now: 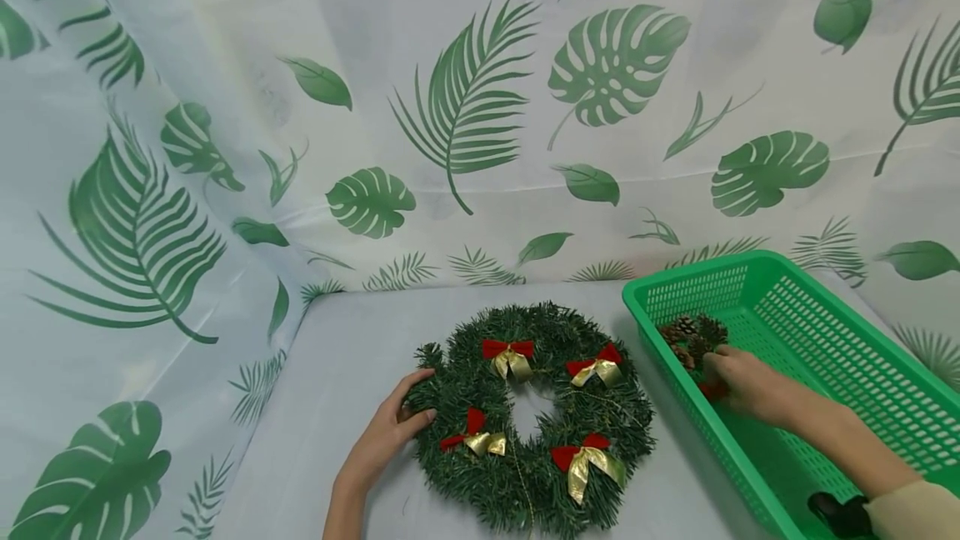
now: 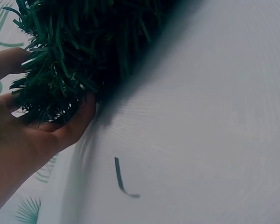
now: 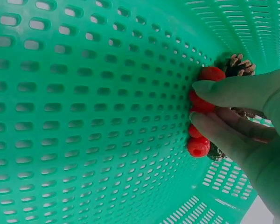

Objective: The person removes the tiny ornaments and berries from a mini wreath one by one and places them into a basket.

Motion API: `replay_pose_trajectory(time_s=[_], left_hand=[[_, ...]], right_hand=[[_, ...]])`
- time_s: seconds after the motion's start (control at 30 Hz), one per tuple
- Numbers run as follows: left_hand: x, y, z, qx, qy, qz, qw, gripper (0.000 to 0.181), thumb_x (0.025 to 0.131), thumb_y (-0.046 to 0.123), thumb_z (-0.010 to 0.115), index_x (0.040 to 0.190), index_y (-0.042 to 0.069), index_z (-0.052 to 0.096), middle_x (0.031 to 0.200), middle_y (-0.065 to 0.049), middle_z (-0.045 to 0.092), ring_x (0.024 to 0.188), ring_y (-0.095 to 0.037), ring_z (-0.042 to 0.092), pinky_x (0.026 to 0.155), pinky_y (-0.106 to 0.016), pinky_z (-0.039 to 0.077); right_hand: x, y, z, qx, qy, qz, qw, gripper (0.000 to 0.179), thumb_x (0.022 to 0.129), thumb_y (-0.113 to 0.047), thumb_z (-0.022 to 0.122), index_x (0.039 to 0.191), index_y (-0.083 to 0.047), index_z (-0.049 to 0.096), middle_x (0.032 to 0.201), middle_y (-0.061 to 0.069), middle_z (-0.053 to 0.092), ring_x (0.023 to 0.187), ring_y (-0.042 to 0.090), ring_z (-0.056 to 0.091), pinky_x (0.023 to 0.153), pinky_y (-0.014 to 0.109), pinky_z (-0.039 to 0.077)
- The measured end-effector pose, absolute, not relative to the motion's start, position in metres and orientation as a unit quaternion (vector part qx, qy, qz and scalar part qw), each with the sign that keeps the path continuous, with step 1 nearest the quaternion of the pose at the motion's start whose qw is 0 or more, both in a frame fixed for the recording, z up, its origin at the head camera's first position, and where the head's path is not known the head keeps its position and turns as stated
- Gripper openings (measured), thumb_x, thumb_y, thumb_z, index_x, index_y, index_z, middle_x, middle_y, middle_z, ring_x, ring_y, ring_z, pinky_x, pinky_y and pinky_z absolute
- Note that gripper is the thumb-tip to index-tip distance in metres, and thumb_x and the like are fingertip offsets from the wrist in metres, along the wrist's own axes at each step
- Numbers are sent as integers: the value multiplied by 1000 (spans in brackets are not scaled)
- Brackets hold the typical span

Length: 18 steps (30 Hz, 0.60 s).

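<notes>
A round green wreath [image 1: 468, 473] lies on the table, decorated with several red and gold bows [image 1: 510, 357]. My left hand [image 1: 386, 427] holds its left edge, and in the left wrist view the thumb and fingers curl round the tinsel branches [image 2: 56, 79]. Inside the green basket [image 1: 750, 473], my right hand [image 1: 750, 386] reaches to the left side wall. The right wrist view shows its thumb and fingers pinching small red berries [image 3: 199, 146] low against the mesh. Brown pine cones [image 3: 238, 65] sit beside these berries, partly hidden by the hand.
The basket stands close to the wreath's right side, with raised mesh walls. A black item [image 1: 840, 515] shows at the right wrist. Leaf-patterned cloth [image 1: 480, 215] hangs behind and to the left of the white table [image 1: 292, 440]. A loose green strip [image 2: 120, 177] lies on the tabletop.
</notes>
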State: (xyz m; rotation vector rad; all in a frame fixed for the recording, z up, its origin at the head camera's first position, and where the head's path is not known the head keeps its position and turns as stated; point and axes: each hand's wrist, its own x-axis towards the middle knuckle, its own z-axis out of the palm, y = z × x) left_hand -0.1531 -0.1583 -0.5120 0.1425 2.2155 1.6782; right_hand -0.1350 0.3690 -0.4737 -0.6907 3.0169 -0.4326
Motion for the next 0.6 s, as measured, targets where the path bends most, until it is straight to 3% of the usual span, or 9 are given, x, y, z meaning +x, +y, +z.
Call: replay_pose_trajectory(time_s=[0.1,0.2,0.33,0.43,0.6], left_hand=[[-153,-158,-512,58,789,585,178,66,97,32,71,156,33,42,132,-14,52,71,-17,36,66,-35,37],[-153,-159,-511,65,794,578,178,66,97,35,71,157,33,41,132,-15,54,74,-18,39,66,-36,38],[-152,-159,-508,78,802,567,173,65,98,36,70,157,33,41,155,-14,43,85,-20,50,72,-38,41],[-152,-159,-505,85,807,560,165,64,99,35,69,156,32,41,162,-12,36,96,-23,57,76,-40,44],[-150,-158,-498,93,818,547,153,62,100,33,67,157,28,41,165,-14,33,122,-41,57,85,-49,50]], right_hand=[[-134,369,-471,-218,966,-136,15,38,71,14,83,83,-10,56,81,1,49,69,9,37,58,28,36],[-133,368,-465,-207,967,-144,27,33,74,12,82,84,-9,58,82,2,51,69,9,42,57,28,40],[-129,365,-451,-198,966,-167,26,31,78,19,71,84,-9,58,83,1,52,70,8,42,57,28,41],[-126,360,-441,-218,960,-175,-8,33,80,21,65,84,-11,58,82,-3,52,69,4,41,58,28,41],[-122,350,-422,-240,954,-173,-52,22,84,10,73,87,-10,65,81,-8,58,69,-1,49,59,26,47]])
